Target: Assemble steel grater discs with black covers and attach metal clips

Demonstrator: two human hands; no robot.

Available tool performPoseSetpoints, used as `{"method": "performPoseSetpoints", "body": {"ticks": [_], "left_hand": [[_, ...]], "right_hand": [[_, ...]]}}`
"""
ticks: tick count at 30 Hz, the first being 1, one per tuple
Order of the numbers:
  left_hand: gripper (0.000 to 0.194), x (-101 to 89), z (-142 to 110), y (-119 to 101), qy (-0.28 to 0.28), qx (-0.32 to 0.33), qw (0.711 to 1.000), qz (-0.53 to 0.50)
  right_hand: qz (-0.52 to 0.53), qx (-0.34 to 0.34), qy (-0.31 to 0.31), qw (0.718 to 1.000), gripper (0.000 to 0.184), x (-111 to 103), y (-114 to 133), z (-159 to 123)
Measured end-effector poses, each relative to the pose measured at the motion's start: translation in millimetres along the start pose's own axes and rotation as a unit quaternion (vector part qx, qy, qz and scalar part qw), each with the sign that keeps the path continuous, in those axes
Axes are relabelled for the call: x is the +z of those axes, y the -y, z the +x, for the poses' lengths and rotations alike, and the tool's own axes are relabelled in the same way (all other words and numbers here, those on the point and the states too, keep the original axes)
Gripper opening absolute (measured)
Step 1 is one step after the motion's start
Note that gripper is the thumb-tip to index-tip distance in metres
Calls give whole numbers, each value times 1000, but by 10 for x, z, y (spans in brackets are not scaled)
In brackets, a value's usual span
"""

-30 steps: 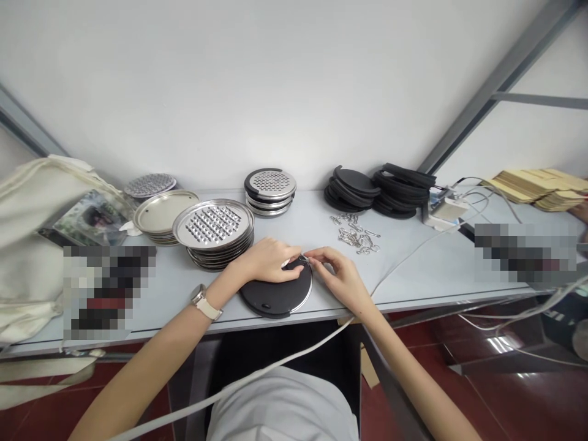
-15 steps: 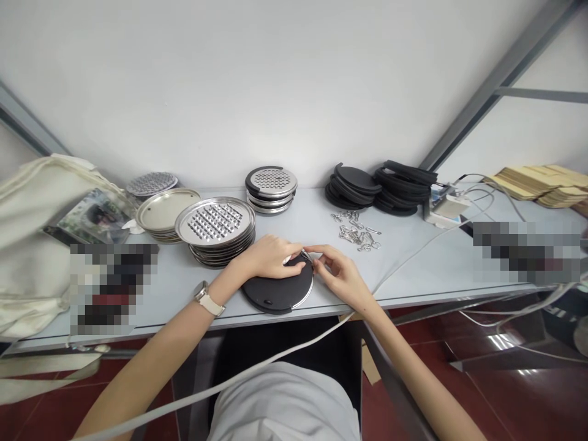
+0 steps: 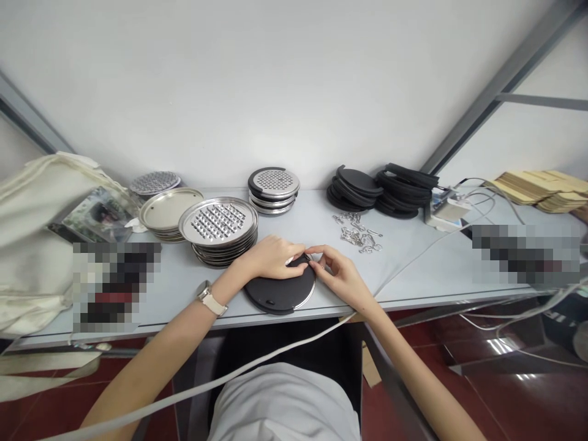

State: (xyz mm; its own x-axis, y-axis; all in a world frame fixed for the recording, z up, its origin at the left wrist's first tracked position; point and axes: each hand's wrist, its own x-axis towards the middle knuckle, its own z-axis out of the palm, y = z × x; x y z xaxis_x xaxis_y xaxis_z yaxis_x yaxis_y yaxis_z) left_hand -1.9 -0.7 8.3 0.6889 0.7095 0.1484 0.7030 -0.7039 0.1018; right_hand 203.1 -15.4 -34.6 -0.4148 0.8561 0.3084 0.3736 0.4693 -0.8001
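Note:
A black round cover (image 3: 278, 293) lies flat at the table's front edge, with a shiny metal rim showing along its right side. My left hand (image 3: 272, 257) rests across its top, thumb and fingers bent around the far right part. At that spot my right hand (image 3: 337, 274) pinches at the rim with thumb and forefinger. A small metal clip (image 3: 308, 258) appears between the fingertips of both hands, mostly covered. Beyond my hands lie several loose metal clips (image 3: 358, 236). To the left stands a stack of round metal graters (image 3: 218, 222).
Farther back are metal discs (image 3: 171, 209), a smaller grater stack (image 3: 276, 182) and black covers (image 3: 358, 180). A white cable (image 3: 275, 355) runs across in front of me. Flat cardboard pieces (image 3: 542, 184) lie at right, a white cloth bag (image 3: 41, 202) at left.
My hands stay at the rim of the black cover. The fingertips have shifted slightly, and less of the small metal clip shows. The whole view has moved a little.

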Motion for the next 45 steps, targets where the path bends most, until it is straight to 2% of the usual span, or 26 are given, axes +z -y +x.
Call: {"method": "performPoseSetpoints", "body": {"ticks": [11, 20, 30, 34, 38, 42, 45], "left_hand": [[26, 9, 9, 2, -5, 2, 1000, -4], [25, 15, 11, 4, -2, 9, 1000, 3], [27, 10, 11, 0, -7, -10, 1000, -5], [19, 30, 6, 17, -31, -24, 998, -39], [25, 41, 21, -14, -80, -10, 989, -121], [24, 56, 51, -96, -71, -2, 972, -224], [28, 72, 71, -132, -61, -4, 965, -255]], "right_hand": [[-20, -1, -6, 1000, 23, -2, 35, -2], [43, -2, -4, 999, 21, 5, -32, -6], [42, -3, -26, 999, 20, 3, -79, -26], [66, -9, -56, 996, 18, 1, -67, -30], [98, -31, -75, 992, 15, -13, -13, -41], [125, -62, -86, 987, 11, -30, 50, -52], [148, -71, -86, 983, 11, -35, 85, -52]]}}
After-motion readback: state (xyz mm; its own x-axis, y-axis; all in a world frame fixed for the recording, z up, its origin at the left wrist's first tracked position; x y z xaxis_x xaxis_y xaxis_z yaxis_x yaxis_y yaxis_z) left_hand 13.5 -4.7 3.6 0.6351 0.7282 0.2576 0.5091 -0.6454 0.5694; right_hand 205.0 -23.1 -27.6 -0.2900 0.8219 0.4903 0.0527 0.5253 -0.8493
